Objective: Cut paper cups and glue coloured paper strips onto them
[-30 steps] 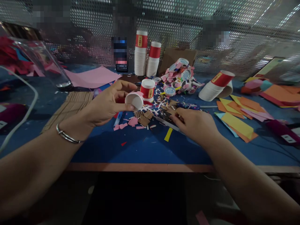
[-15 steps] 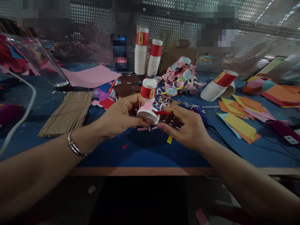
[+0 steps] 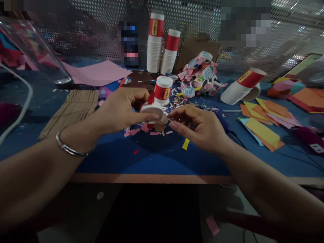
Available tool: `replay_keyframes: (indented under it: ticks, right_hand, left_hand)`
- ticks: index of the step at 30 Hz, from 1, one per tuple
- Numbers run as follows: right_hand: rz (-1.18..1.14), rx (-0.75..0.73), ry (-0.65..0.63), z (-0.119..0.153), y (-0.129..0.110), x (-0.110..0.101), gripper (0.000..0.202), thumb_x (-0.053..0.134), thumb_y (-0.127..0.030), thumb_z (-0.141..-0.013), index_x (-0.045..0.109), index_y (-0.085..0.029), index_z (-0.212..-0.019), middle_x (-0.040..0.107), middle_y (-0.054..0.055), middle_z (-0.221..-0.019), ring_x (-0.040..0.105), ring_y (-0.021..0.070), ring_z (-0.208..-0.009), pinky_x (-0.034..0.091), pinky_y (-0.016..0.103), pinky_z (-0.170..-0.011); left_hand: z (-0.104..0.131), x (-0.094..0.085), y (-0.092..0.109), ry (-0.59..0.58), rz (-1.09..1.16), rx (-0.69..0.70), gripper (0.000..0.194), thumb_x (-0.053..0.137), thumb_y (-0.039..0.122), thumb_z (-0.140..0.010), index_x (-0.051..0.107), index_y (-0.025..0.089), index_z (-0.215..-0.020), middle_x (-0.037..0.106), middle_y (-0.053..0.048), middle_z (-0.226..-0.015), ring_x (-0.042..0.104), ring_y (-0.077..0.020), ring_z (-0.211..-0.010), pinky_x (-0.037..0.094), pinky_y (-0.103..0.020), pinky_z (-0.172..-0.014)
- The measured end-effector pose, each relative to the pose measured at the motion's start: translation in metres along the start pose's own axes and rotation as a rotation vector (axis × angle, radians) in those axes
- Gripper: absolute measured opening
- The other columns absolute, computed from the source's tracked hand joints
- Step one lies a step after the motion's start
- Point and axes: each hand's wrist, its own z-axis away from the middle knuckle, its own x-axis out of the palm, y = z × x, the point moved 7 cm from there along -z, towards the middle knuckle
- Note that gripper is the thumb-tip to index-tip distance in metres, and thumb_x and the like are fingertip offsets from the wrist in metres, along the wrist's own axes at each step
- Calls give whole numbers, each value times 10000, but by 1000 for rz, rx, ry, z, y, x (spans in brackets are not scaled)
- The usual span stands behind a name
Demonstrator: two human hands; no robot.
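Between thumb and fingers my left hand (image 3: 121, 109) grips a round white paper piece (image 3: 153, 110), with a bit of red showing at its upper edge. Close by on the right, my right hand (image 3: 199, 126) has its thumb and fingertips bent toward each other; whatever they hold, if anything, is too small to make out. A red and white paper cup (image 3: 163, 90) stands upside down just behind the white piece. Paper scraps (image 3: 174, 104) lie around and beneath, and a yellow scrap (image 3: 186, 144) is near my right hand.
Two tall cup stacks (image 3: 155, 44) stand at the back, beside a heap of decorated paper rings (image 3: 199, 76). Another cup stack (image 3: 243, 86) leans at the right, behind coloured paper pieces (image 3: 265, 131). Corrugated cardboard (image 3: 71, 113) and a clear glass (image 3: 48, 60) are at the left.
My left hand has shifted a little left with the white piece, and my right hand has parted from it. The red strip by my right fingers no longer shows there. The view has tilted down slightly.
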Motion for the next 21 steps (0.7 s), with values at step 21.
replay_keyframes:
  ticks: [21]
  right_hand:
    - [725,580,98,52,104,-89,381,706,-521,-909,605,-218,-1117,713,135,-980,658,311,-882,438,404,-741]
  left_hand:
    - [0,-5,-18,58,303,-129,365,954,396,-754,750,170,-955,762,-16,-921,622,-145,-828,492,-271,-748]
